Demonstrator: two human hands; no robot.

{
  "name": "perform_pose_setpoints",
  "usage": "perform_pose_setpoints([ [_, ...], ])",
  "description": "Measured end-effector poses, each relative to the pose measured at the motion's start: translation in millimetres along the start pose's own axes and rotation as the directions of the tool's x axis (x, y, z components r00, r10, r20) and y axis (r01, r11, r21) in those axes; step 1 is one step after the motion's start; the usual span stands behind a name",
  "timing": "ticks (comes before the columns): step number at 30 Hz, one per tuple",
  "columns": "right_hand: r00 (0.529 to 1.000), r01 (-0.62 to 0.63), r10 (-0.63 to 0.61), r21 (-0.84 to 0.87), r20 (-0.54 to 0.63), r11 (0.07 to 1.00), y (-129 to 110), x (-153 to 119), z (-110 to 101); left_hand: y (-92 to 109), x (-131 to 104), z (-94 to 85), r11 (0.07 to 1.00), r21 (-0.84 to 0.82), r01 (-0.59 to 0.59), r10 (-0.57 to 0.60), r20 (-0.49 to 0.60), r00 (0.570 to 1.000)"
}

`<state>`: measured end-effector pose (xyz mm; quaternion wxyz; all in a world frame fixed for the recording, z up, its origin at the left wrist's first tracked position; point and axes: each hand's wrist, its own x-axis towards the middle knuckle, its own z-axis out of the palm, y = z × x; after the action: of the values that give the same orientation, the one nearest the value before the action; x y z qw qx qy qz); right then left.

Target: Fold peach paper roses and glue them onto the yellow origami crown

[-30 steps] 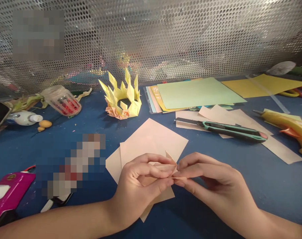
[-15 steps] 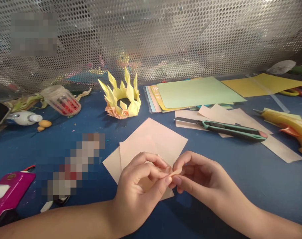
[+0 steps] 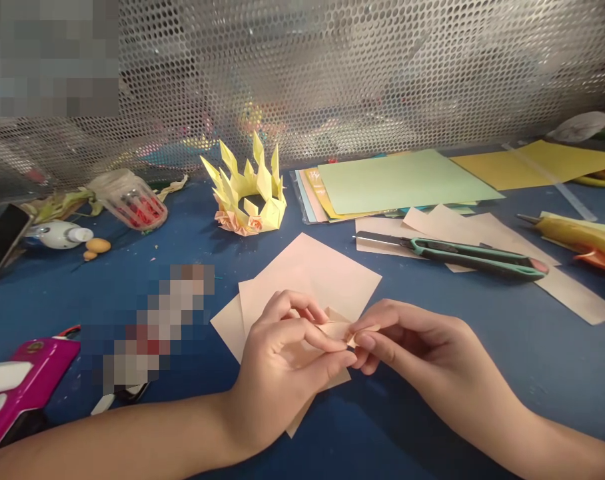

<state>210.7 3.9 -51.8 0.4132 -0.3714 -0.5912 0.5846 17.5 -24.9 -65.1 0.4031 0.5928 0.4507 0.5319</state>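
Note:
Between both hands is a small piece of folded pale pink paper (image 3: 335, 329), partly covered by the fingers. My left hand (image 3: 285, 373) pinches it with thumb and forefinger. My right hand (image 3: 422, 350) grips its right end between thumb and fingers. Beneath and behind the hands, pale pink paper squares (image 3: 310, 267) overlap on the blue tabletop (image 3: 182, 353). Beyond them stands a yellow paper crown (image 3: 270, 217) with tall points and pink paper flowers (image 3: 240, 225) at its base.
A utility knife (image 3: 477, 255) with its blade showing lies across pink paper strips (image 3: 577, 293). Coloured sheets (image 3: 407, 180) are stacked behind it. To the right is a yellow glue gun (image 3: 562, 233); to the left are a plastic jar (image 3: 127, 200) and a magenta device (image 3: 50, 373).
The folded paper shows more of itself, with flaps standing out around the fingers. Both hands have shifted slightly to the right, and the view has moved a little.

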Motion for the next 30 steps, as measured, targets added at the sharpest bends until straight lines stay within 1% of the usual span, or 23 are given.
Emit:
perform_pose_setpoints([
  [3,1.000,-0.016,0.016,0.015,0.013,1.000,0.6,0.8,-0.5,-0.2,0.5,-0.1,0.998,0.050,-0.028,0.028,0.006,1.000],
  [6,0.999,-0.042,0.041,0.010,0.024,0.999,0.1,1.5,0.1,-0.2,2.7,-0.4,0.995,0.102,-0.005,0.005,0.000,1.000],
  [10,0.997,-0.075,0.075,-0.012,0.012,0.997,0.0,0.7,1.0,-0.6,3.7,-0.3,0.989,0.143,0.027,-0.021,-0.041,0.999],
  [14,0.995,-0.095,0.095,0.001,-0.012,0.995,1.3,-0.9,1.0,-3.1,2.4,-0.4,0.986,0.161,0.029,-0.023,-0.033,0.999],
  [16,0.996,-0.084,0.083,-0.007,-0.013,0.996,2.2,-1.7,0.6,-5.3,1.8,-0.5,0.986,0.168,0.001,0.007,-0.045,0.999],
  [19,0.999,-0.054,0.054,-0.023,0.006,0.998,3.8,-2.9,0.2,-7.7,1.3,-0.5,0.977,0.198,-0.084,0.101,-0.078,0.992],
  [23,1.000,-0.012,0.012,0.004,-0.003,1.000,4.9,-4.2,0.2,-6.0,1.0,0.4,0.945,0.246,-0.217,0.238,-0.058,0.970],
  [27,1.000,0.004,-0.004,0.041,0.017,0.999,3.0,-3.1,0.5,-2.2,1.0,2.5,0.933,0.265,-0.242,0.266,-0.059,0.962],
  [30,0.999,-0.023,0.020,0.082,0.046,0.996,1.9,-1.5,-0.1,-1.6,1.1,3.8,0.927,0.276,-0.255,0.279,-0.052,0.959],
])
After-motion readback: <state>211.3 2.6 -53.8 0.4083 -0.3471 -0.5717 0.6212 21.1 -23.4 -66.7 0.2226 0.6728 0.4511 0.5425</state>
